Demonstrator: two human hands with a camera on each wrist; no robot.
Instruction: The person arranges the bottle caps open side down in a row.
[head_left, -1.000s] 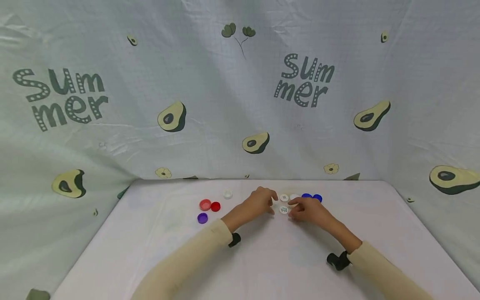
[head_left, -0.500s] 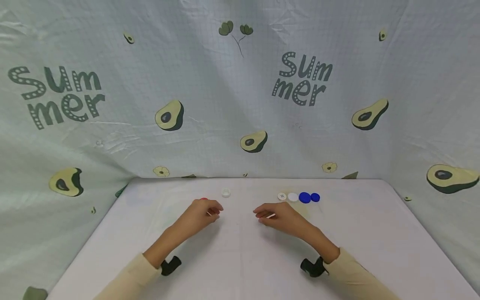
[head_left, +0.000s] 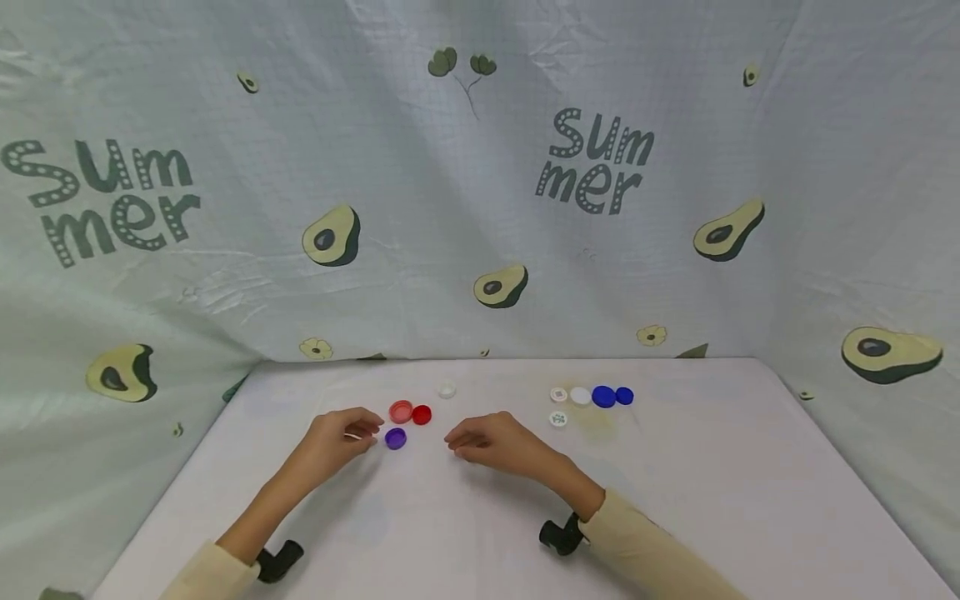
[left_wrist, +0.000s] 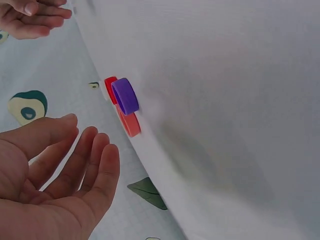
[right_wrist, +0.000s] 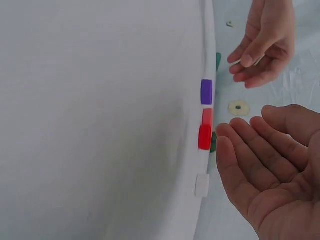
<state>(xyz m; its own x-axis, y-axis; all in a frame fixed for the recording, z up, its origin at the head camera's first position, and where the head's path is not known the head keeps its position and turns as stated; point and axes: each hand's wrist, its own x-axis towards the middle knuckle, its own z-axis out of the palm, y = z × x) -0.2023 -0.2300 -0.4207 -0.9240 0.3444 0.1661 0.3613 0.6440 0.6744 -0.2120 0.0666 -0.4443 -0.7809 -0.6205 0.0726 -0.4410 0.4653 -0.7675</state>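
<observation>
My left hand (head_left: 341,437) hovers just left of a purple bottle cap (head_left: 395,438), its fingers loosely bent and nothing between them. Behind that cap lie a coral-red cap (head_left: 401,412) and a smaller red cap (head_left: 422,414), side by side. To their right my right hand (head_left: 495,440) hangs over the table with relaxed fingers, holding nothing. In the left wrist view, the purple cap (left_wrist: 125,96) stands apart from the fingertips (left_wrist: 111,152). The right wrist view shows the red cap (right_wrist: 205,137) beyond the fingertips (right_wrist: 225,145), not touched.
A whitish cap (head_left: 447,390) lies farther back. Toward the right are two printed white caps, one at the back (head_left: 558,394) and one nearer (head_left: 558,419), a plain white cap (head_left: 581,396) and two blue caps (head_left: 603,397). A patterned curtain (head_left: 420,208) hangs behind the white table (head_left: 712,467).
Both hands have moved left, away from the printed white caps, to the purple and red caps. The nearer printed white cap shows again. No cap has visibly shifted on the table.
</observation>
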